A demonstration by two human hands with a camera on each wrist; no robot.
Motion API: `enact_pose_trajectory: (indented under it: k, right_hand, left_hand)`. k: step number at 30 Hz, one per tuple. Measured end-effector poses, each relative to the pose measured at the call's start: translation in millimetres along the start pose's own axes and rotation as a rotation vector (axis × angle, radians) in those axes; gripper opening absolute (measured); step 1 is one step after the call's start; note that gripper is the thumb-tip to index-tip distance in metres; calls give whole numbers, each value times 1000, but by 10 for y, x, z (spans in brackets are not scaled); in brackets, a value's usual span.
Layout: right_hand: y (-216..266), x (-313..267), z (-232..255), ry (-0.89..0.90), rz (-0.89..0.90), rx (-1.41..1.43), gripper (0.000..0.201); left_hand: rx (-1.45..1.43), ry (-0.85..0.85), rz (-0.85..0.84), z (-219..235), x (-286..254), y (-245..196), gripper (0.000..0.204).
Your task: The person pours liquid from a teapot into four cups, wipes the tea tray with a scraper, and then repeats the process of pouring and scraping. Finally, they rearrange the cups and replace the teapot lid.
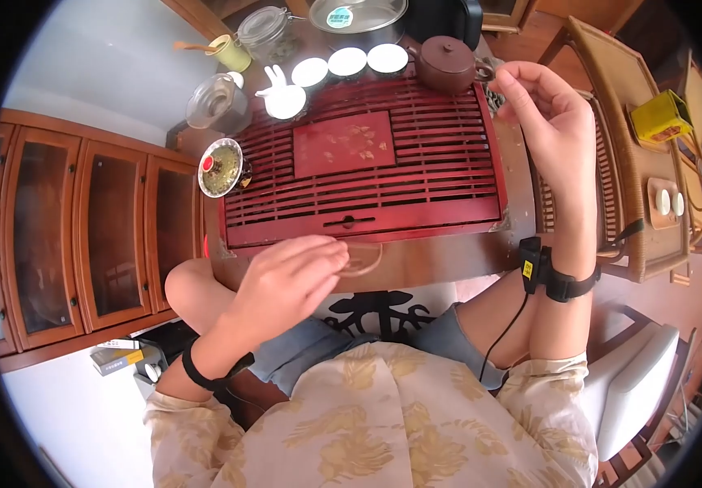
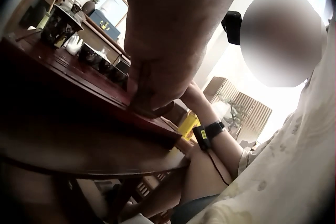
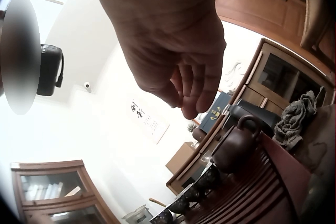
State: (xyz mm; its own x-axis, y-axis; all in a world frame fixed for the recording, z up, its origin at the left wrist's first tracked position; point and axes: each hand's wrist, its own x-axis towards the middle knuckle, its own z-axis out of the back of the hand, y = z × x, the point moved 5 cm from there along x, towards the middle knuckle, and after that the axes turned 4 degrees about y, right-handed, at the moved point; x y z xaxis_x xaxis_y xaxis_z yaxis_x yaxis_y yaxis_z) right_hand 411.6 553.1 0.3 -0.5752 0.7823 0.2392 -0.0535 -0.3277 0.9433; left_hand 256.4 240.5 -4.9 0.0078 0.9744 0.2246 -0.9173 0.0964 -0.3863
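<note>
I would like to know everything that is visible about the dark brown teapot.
The teapot is rounded and dark brown, apparently clay, with a short spout and a loop handle. Its lid, topped by a small knob, is on, so the contents are hidden. It stands upright at the far right corner of the red slatted tray, spout toward the cups. The right hand is near the handle, apart from it in the right wrist view.

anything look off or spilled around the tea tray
No damage stands out. The one untidy thing is the cloth, crumpled on the table beside the tray, near the teapot. A faint patch by it could be a wet mark or a reflection; I cannot tell.
</note>
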Motion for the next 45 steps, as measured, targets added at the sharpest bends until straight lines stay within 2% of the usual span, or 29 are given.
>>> enact_pose_trajectory:
  k: [5,6,8,10,15,22,25,28,29,32,35,38,41,45]
  right_hand:
    - [8,-14,-23,-2,-5,10,22]
    - [-1,-19,-25,-3,4,11,22]
    - [-9,-36,-32,-3,4,24,22]
    - [2,-51,-35,0,-16,44,21]
    - [22,-34,-42,49,0,-13,23]
    - [-6,-46,-69,57,-11,-20,23]
    - [-6,-57,-74,67,-15,-38,24]
    - [3,-68,-102,51,14,-19,22]
    - [9,-69,-112,43,27,-7,20]
    - [23,-75,-133,41,20,-11,20]
    - [14,-74,-144,46,41,34,20]
    - [3,-83,-150,47,55,52,20]
    - [-21,-84,-119,101,1,-15,25]
    - [48,-70,-48,53,6,-36,24]
  left_hand:
    - [184,-209,191,184,58,481,22]
    - [202,-206,261,171,21,573,23]
    - [209,-147,294,107,-83,624,23]
    - [197,-128,218,66,-208,480,23]
    - [90,-27,187,71,-438,127,22]
    - [289,-294,346,243,-230,685,22]
    - [372,-225,391,97,-175,751,22]
    - [329,-201,335,66,-198,579,24]
    - [310,-195,251,59,-230,472,24]
    - [183,-109,218,62,-266,259,22]
    - [288,-240,277,196,-164,385,20]
    - [356,-251,407,200,-90,686,18]
    - [375,-207,340,69,-70,587,18]
    - [133,-74,130,-72,-28,30,19]
